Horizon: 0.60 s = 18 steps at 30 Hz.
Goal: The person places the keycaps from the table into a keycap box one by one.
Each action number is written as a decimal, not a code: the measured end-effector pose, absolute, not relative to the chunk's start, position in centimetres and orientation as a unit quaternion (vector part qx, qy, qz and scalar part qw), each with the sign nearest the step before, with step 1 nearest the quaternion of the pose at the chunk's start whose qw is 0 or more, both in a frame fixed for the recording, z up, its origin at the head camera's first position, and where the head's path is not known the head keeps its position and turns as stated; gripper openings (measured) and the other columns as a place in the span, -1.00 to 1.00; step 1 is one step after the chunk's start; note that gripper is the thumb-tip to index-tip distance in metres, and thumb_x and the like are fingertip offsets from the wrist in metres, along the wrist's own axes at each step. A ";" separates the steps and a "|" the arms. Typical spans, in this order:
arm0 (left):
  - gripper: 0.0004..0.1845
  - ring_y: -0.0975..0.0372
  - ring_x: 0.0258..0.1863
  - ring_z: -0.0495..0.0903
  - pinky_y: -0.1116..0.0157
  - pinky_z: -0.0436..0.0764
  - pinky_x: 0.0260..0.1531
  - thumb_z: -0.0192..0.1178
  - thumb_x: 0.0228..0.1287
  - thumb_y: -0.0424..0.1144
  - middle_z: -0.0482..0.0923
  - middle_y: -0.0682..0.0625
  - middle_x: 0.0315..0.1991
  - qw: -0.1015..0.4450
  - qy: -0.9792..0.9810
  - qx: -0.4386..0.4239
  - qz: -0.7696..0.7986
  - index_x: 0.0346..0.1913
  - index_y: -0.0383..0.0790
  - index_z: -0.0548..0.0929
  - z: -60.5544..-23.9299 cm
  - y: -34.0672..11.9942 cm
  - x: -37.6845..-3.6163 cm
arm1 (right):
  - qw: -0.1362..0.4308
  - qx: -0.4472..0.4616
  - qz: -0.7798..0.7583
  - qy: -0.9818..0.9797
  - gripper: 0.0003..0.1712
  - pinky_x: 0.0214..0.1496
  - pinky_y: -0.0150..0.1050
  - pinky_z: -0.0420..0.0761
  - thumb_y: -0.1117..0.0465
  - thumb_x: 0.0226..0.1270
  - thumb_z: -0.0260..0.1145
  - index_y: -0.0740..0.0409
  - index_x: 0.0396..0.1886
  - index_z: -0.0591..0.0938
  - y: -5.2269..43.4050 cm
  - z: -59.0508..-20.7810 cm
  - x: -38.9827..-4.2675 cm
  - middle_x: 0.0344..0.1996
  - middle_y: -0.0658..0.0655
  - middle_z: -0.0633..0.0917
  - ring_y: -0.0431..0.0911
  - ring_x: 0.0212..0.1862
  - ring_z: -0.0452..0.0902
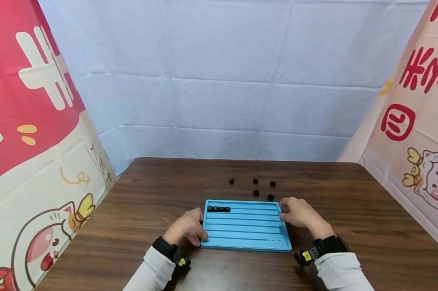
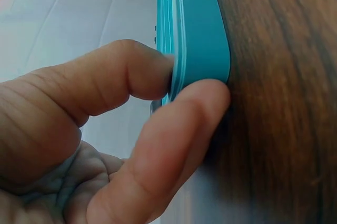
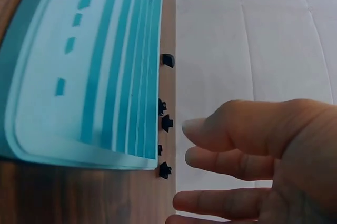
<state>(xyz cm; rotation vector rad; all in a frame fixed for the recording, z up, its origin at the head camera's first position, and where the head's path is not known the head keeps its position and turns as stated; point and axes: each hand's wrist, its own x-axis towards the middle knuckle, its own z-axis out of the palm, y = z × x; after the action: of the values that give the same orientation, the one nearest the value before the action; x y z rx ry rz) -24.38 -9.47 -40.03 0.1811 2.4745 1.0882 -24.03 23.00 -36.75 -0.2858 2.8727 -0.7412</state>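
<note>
A light blue tray [image 1: 246, 236] with long grooves lies on the brown wooden table [image 1: 149, 202]. Several small black pieces [image 1: 219, 209] sit in a row at the left end of its far groove. My left hand [image 1: 189, 229] pinches the tray's near left corner; in the left wrist view a thumb [image 2: 105, 82] lies on top of the tray [image 2: 197, 34] and a finger [image 2: 163, 150] under its edge. My right hand [image 1: 295, 212] hovers at the tray's far right corner, fingers [image 3: 231, 129] loosely curled, with a small gap to the tray [image 3: 79, 77] and nothing held.
Several loose black pieces [image 1: 255, 181] lie scattered on the table just beyond the tray, also in the right wrist view [image 3: 166, 123]. A pale blue cloth [image 1: 222, 81] hangs behind the table, and printed banners stand at the left [image 1: 33, 121] and right [image 1: 415, 121].
</note>
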 end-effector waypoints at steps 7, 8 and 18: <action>-0.47 0.10 -0.75 0.56 0.24 0.59 -0.72 0.28 -0.13 -0.59 0.51 -0.24 -0.60 0.211 0.896 0.053 0.388 -0.03 -0.45 0.34 -39.9 -9.4 -24.1 | 0.085 -0.107 -0.249 0.959 -0.56 -0.22 0.00 0.51 0.31 0.23 0.26 0.42 0.09 0.49 23.5 -36.2 -24.6 0.03 0.44 0.49 0.22 -0.03 0.46; -0.47 0.10 -0.75 0.56 0.24 0.59 -0.72 0.28 -0.13 -0.59 0.50 -0.23 -0.60 0.210 0.897 0.053 0.386 -0.02 -0.45 0.34 -39.9 -9.4 -24.1 | 0.084 -0.106 -0.250 0.959 -0.55 -0.21 0.00 0.51 0.31 0.23 0.26 0.41 0.10 0.48 23.5 -36.2 -24.6 0.05 0.45 0.47 0.23 -0.01 0.44; -0.42 0.10 -0.74 0.56 0.24 0.58 -0.73 0.30 -0.09 -0.57 0.48 -0.22 -0.53 0.207 0.902 0.051 0.376 0.06 -0.48 0.34 -39.5 -9.1 -24.1 | 0.086 -0.106 -0.244 0.960 -0.55 -0.14 0.09 0.51 0.30 0.23 0.26 0.43 0.09 0.48 23.0 -36.3 -25.7 0.06 0.46 0.46 0.31 0.04 0.41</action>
<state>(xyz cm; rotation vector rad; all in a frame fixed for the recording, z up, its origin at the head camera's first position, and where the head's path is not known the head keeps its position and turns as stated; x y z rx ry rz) -24.12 -9.06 -39.54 0.1410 2.5112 1.0470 -25.67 23.02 -36.27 -0.3149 2.8623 -0.7267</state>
